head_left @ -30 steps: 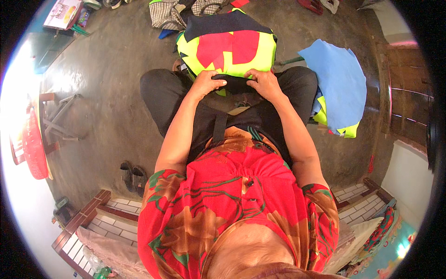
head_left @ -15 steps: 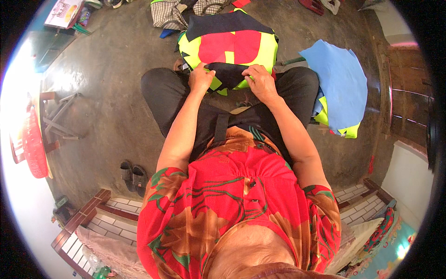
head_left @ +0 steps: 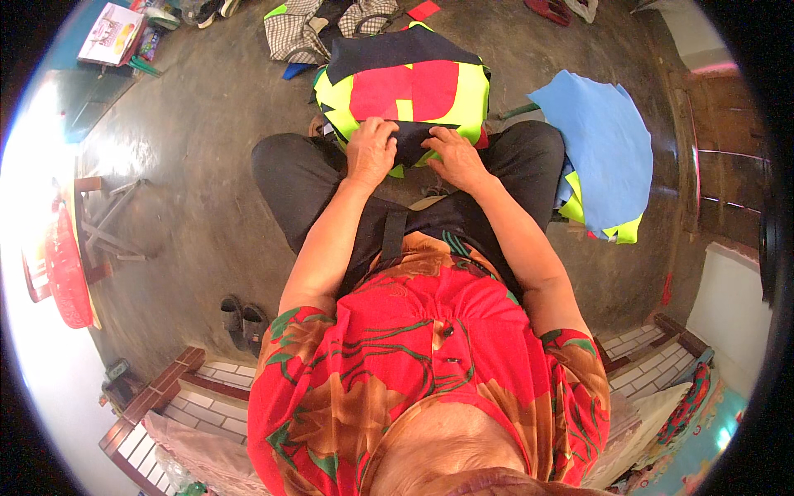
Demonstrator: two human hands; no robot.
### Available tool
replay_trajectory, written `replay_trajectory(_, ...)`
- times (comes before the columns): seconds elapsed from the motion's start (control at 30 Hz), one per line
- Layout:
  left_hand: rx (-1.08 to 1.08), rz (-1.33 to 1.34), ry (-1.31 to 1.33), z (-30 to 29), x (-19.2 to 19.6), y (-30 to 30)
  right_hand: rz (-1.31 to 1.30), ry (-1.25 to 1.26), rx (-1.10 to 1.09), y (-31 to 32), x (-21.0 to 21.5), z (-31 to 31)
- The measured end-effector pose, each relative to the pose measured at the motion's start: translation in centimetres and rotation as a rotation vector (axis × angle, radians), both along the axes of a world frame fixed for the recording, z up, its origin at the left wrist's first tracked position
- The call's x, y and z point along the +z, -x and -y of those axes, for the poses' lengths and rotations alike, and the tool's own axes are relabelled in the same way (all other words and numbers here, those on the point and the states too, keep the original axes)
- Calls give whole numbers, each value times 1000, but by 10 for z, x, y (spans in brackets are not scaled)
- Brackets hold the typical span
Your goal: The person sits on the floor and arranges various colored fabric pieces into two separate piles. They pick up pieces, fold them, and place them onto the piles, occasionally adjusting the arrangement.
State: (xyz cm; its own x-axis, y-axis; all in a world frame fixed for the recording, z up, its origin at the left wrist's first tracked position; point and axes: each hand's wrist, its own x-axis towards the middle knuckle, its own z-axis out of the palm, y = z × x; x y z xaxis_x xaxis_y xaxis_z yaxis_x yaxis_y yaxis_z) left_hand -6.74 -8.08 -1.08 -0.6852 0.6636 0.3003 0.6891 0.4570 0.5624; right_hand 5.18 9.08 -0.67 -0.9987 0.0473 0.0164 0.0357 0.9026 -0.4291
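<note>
Between my knees, in the head view, stands a pile of cut fabric pieces in bright yellow, red and black. A black fabric piece [head_left: 412, 142] lies along its near edge, below two red fabric pieces [head_left: 434, 91]. My left hand [head_left: 372, 153] rests on the left part of the near black piece, its fingers bent and loosely apart. On the right part of that piece, the spread fingers of my right hand [head_left: 457, 159] touch the cloth. Another black fabric piece [head_left: 401, 54] lies across the far side of the pile. Some fingertips are hard to make out.
A second fabric pile, topped by a light blue piece [head_left: 595, 149], stands right of my knee. Checked cloth [head_left: 294, 35] lies beyond the first pile. Dark sandals [head_left: 242, 321] are on the floor at left, near a red plastic chair [head_left: 66, 269].
My left hand has moved right along the near edge and its fingers have loosened onto the black piece. My right hand has shifted slightly left and nearer, fingers spread.
</note>
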Motion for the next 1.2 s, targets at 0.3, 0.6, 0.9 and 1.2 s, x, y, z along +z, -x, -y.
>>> replay_trajectory(0.3, -74, 8, 182, -2, -4, -7, 20, 6, 13, -1, -2, -1)
replay_trajectory(0.6, -130, -66, 169, -3, 1, -7, -33, 26, -2, 1, -5, 0)
replay_trajectory(0.9, -146, -81, 291, -6, 3, -7, 88, 37, -16, -1, 8, -1)
replay_trajectory(1.2, -165, -74, 246, -3, 2, -7, -493, 79, -288, -58, 82, -18)
